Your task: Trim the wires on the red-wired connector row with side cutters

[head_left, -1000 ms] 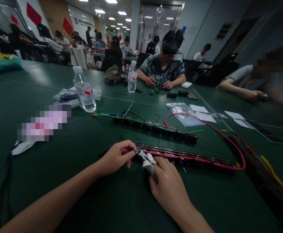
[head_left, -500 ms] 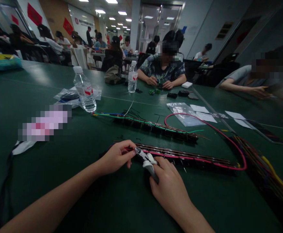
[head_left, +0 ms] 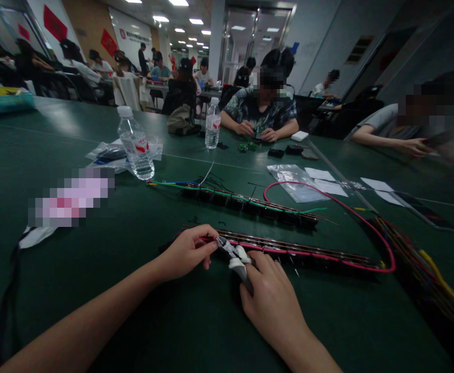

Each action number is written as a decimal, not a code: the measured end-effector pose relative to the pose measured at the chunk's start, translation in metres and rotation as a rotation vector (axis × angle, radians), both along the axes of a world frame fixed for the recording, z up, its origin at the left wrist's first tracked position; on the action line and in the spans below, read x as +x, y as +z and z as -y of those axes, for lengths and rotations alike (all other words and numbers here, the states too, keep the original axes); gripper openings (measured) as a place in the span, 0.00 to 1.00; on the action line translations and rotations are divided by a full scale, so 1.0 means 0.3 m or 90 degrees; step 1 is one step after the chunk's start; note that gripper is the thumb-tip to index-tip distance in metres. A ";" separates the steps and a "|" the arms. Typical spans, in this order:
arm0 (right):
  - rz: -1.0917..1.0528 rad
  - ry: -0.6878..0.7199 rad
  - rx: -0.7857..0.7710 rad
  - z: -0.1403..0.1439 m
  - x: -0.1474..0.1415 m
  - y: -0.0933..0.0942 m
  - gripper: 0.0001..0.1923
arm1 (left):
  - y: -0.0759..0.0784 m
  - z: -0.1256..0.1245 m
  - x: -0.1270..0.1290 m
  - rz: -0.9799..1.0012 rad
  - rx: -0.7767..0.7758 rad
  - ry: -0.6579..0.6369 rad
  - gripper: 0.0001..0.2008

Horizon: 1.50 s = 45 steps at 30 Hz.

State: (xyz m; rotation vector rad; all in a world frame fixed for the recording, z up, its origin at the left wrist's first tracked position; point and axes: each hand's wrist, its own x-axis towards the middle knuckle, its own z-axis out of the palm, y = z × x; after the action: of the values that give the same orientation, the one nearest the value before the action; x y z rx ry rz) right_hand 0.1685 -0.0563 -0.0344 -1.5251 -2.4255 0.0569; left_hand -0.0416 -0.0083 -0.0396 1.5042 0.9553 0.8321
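My right hand (head_left: 271, 295) is closed round the grey and white handles of a pair of pliers (head_left: 230, 249). The metal jaws point up and left, meeting the fingertips of my left hand (head_left: 188, 251). The left thumb and forefinger are pinched together at the jaw tips; whatever they hold there is too small to make out. Just behind both hands lies a long dark wire bundle (head_left: 308, 253) with a red cable along it and thin ties around it. The left hand covers part of its left end. The red cable (head_left: 386, 241) loops up beyond the right end.
A second bundle with a green wire (head_left: 250, 201) lies farther back. Thick coloured wires (head_left: 425, 269) sit at the right. Two water bottles (head_left: 137, 147), a plastic bag (head_left: 297, 184), papers (head_left: 378, 185) and a phone (head_left: 425, 210) are around. Two people work across the table.
My hands and the pliers stay almost where they were. The person at the far right has shifted slightly.
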 end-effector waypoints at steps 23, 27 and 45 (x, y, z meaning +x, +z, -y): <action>0.013 0.010 0.032 -0.004 -0.003 -0.006 0.11 | -0.001 0.000 0.001 -0.001 0.006 0.006 0.04; 0.003 0.004 0.031 -0.003 -0.004 -0.013 0.09 | -0.007 -0.002 -0.001 0.004 0.015 0.002 0.05; -0.019 -0.024 0.007 -0.008 -0.007 -0.010 0.08 | 0.002 0.001 0.000 -0.005 0.012 0.002 0.05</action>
State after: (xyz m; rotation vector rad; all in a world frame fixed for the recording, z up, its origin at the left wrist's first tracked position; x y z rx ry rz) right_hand 0.1665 -0.0539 -0.0374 -1.5531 -2.3704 0.0589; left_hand -0.0416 -0.0086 -0.0392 1.5242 0.9576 0.8400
